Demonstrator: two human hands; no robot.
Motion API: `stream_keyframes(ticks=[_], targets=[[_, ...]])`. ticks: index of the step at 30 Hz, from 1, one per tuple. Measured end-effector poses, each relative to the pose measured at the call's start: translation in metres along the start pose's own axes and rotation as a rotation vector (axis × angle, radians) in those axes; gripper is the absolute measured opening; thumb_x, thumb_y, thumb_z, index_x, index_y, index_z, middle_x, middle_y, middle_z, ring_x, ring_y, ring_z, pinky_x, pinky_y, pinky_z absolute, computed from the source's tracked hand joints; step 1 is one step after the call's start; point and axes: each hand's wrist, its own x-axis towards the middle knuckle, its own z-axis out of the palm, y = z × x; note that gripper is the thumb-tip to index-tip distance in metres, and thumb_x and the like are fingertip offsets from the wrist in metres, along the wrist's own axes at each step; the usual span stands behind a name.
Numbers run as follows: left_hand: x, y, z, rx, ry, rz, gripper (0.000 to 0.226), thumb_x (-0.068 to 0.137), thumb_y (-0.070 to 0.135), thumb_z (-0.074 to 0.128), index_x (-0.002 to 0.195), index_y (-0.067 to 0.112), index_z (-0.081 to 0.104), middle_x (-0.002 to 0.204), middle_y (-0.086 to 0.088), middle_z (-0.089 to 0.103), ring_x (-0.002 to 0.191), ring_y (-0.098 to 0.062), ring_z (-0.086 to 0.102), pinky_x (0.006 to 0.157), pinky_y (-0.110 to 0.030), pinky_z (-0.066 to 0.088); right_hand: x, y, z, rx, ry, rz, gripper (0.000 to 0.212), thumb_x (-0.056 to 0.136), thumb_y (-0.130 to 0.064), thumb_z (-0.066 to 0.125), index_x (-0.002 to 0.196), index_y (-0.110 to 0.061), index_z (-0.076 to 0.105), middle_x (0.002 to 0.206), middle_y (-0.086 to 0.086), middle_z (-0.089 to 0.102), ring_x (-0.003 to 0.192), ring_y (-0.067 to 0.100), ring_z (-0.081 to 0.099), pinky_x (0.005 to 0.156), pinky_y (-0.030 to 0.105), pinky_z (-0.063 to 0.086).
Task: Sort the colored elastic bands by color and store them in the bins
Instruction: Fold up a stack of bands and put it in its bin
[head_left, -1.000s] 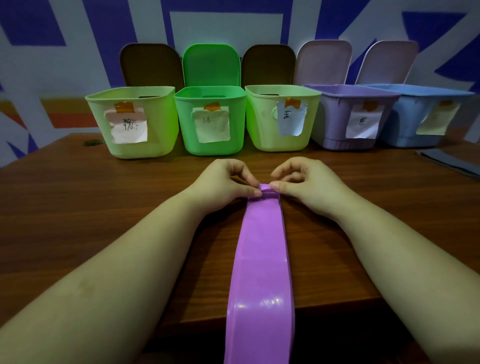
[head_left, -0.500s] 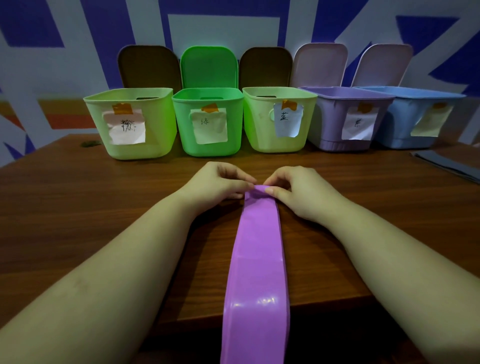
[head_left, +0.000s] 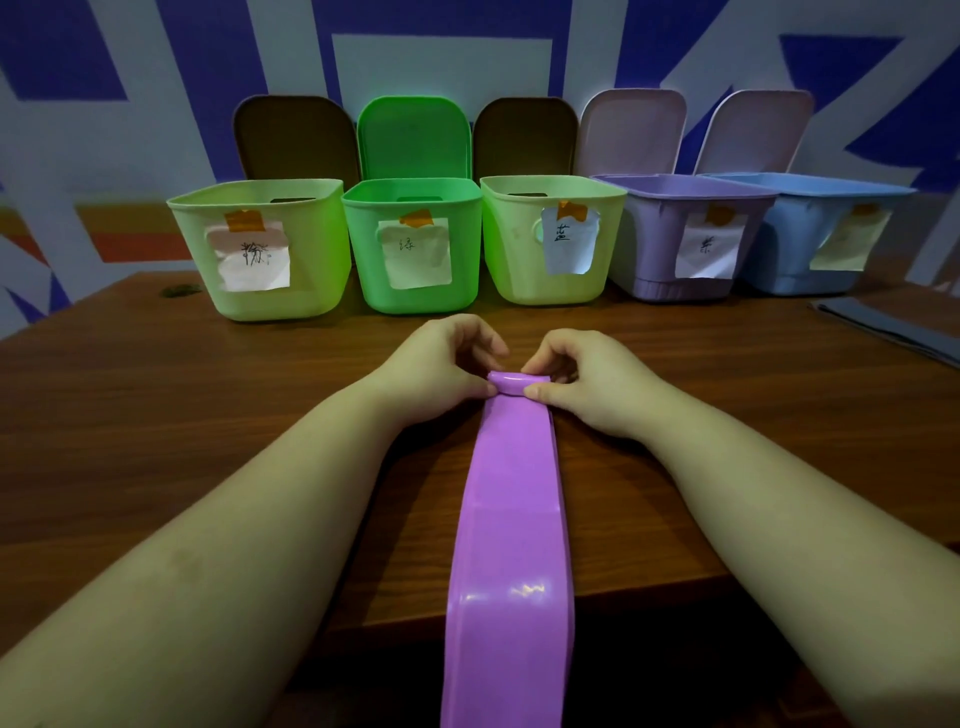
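A wide purple elastic band (head_left: 511, 499) lies flat along the middle of the wooden table (head_left: 156, 415) and hangs over its near edge. Its far end is curled into a small roll (head_left: 518, 385). My left hand (head_left: 441, 364) pinches the left side of that roll, and my right hand (head_left: 582, 379) pinches the right side. Along the back stands a row of open bins with paper labels: a pale green bin (head_left: 260, 291), a bright green bin (head_left: 410, 291), another pale green bin (head_left: 514, 275), a purple bin (head_left: 660, 228) and a blue bin (head_left: 795, 244).
Each bin's lid stands upright behind it against the painted wall. A dark flat sheet (head_left: 893, 327) lies at the table's right edge. A small dark spot (head_left: 179, 290) marks the table left of the bins.
The far end of the band has been rolled toward me into a small roll. Both hands have shifted slightly nearer with it.
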Motion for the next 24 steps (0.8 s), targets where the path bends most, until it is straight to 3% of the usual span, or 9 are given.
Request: stream_keyframes(ticks=[3, 8, 14, 18, 24], targets=[[0.001, 0.000, 0.000, 0.121, 0.002, 0.070, 0.040, 0.069, -0.006, 0.073, 0.074, 0.029, 0.055, 0.079, 0.008, 0.062, 0.077, -0.010, 0.059, 0.079, -0.027, 0.048, -0.001, -0.003, 0.000, 0.035, 0.002, 0.005, 0.017, 0.077, -0.011, 0.074, 0.078, -0.022, 0.062, 0.073, -0.014, 0.059, 0.063, 0.000, 0.050, 0.063, 0.018, 0.040], [-0.002, 0.008, -0.002, 0.302, -0.005, 0.140, 0.039, 0.069, -0.002, 0.072, 0.064, 0.030, 0.051, 0.071, 0.013, 0.057, 0.068, -0.003, 0.051, 0.064, -0.016, 0.040, -0.004, -0.007, -0.002, 0.063, 0.008, 0.026, 0.022, 0.073, -0.007, 0.076, 0.070, -0.024, 0.061, 0.070, -0.013, 0.060, 0.060, 0.001, 0.049, 0.061, 0.021, 0.041], [-0.006, 0.015, -0.003, 0.431, -0.040, 0.215, 0.030, 0.069, -0.005, 0.067, 0.066, 0.022, 0.055, 0.072, 0.013, 0.056, 0.077, -0.013, 0.055, 0.070, -0.022, 0.042, -0.008, -0.012, -0.007, -0.071, -0.023, -0.026, 0.021, 0.076, -0.016, 0.076, 0.071, -0.029, 0.060, 0.073, -0.017, 0.058, 0.067, 0.001, 0.051, 0.065, 0.018, 0.042], [-0.006, 0.020, -0.004, 0.499, -0.102, 0.305, 0.019, 0.069, -0.006, 0.065, 0.073, 0.012, 0.061, 0.080, 0.005, 0.057, 0.079, -0.015, 0.053, 0.074, -0.026, 0.042, -0.015, -0.014, -0.016, -0.197, -0.075, -0.083, 0.009, 0.082, -0.019, 0.071, 0.091, -0.022, 0.070, 0.090, -0.011, 0.059, 0.087, 0.010, 0.059, 0.083, 0.028, 0.048], [-0.017, 0.016, -0.009, 0.439, -0.094, 0.246, 0.024, 0.072, -0.004, 0.056, 0.082, 0.017, 0.064, 0.088, 0.006, 0.065, 0.087, -0.012, 0.057, 0.079, -0.022, 0.044, -0.024, -0.013, -0.014, -0.272, -0.051, -0.181, 0.018, 0.088, -0.020, 0.063, 0.103, -0.016, 0.071, 0.104, 0.000, 0.065, 0.096, 0.017, 0.060, 0.087, 0.034, 0.047]])
